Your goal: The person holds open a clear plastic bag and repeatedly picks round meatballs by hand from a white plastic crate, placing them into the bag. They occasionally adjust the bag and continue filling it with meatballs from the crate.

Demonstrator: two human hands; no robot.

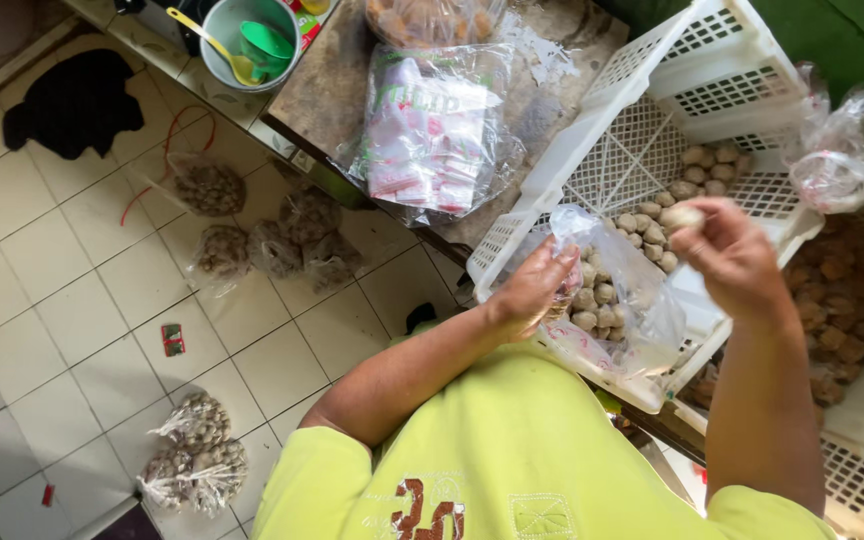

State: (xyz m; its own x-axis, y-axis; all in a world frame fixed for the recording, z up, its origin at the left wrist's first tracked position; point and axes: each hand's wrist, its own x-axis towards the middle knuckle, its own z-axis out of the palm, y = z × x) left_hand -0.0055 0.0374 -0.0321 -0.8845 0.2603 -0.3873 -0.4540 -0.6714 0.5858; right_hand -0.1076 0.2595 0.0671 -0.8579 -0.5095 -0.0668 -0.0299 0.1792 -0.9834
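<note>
Left hand (535, 290) grips the mouth of a clear plastic bag (632, 300) — part-filled, over the white crate (592, 120) — while right hand (732, 255), at three o'clock, pinches one pale round ball (680, 216).

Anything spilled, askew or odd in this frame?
Filled bags of small round pieces lie loose on the tiled floor, with more bags nearer the person. The white crate sits tilted. The left hand holds a clear bag; the right hand holds one piece.
</note>
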